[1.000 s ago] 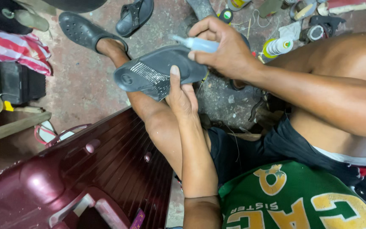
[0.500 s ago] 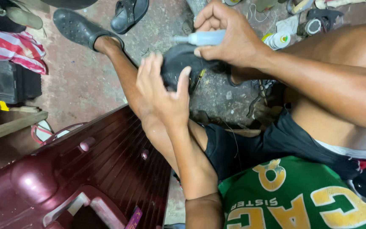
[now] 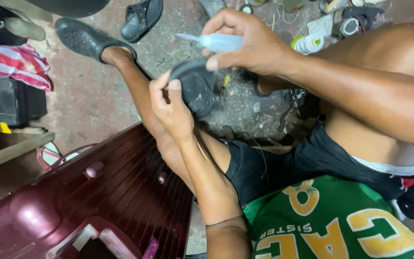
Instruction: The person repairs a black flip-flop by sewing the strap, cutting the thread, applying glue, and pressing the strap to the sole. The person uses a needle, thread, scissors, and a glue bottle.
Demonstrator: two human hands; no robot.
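My left hand [image 3: 171,108] grips a dark rubber shoe [image 3: 198,87], which it holds up over my left leg with the fingers curled round its near edge. My right hand [image 3: 249,41] is closed on a small translucent squeeze tube [image 3: 214,42] whose pointed nozzle aims left, just above the shoe. The thumb of the right hand also touches the shoe's top edge. Part of the shoe is hidden behind both hands.
A maroon plastic crate [image 3: 97,201] sits at lower left. My left foot wears a black clog [image 3: 83,39], and a dark sandal [image 3: 142,18] lies beyond it. A spool of thread [image 3: 310,44], scraps and small tools litter the concrete floor [image 3: 87,100]. Striped cloth [image 3: 13,64] lies at far left.
The shoe has been turned from sole-up and flat to edge-on. My left hand shifted its hold from beneath to the near edge. The tube in my right hand stayed close above it.
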